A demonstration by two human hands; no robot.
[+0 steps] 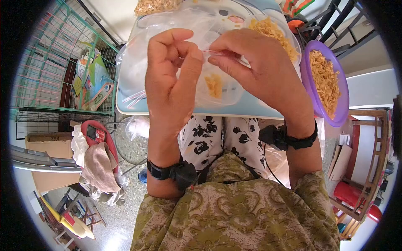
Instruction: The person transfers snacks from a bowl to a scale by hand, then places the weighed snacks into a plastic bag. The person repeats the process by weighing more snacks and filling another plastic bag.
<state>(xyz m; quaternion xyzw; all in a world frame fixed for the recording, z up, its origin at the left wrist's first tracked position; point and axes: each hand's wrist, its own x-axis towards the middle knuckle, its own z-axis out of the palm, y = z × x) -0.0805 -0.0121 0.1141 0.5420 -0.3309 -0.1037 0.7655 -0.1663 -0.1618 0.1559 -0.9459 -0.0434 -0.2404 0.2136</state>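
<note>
Over the table, my left hand (172, 69) has its fingers curled, with thumb and fingertips pinched at the mouth of a clear plastic bag (228, 97). Close beside it, my right hand (261, 62) pinches the same bag's edge, where a thin reddish line shows between the fingertips. A few yellow dried pieces (214, 85) appear low in the bag, below the hands. Behind my right hand lies a heap of yellow dried flakes (272, 32) on clear plastic. My fingers partly hide the bag's upper edge.
A purple basin (307, 79) of similar flakes stands to the right of the table (259, 109). At the far edge is a filled bag (155, 6). Red-striped plastic bags (135, 98) lie left. A green wire cage (63, 58) and a red stool (112, 144) stand further left.
</note>
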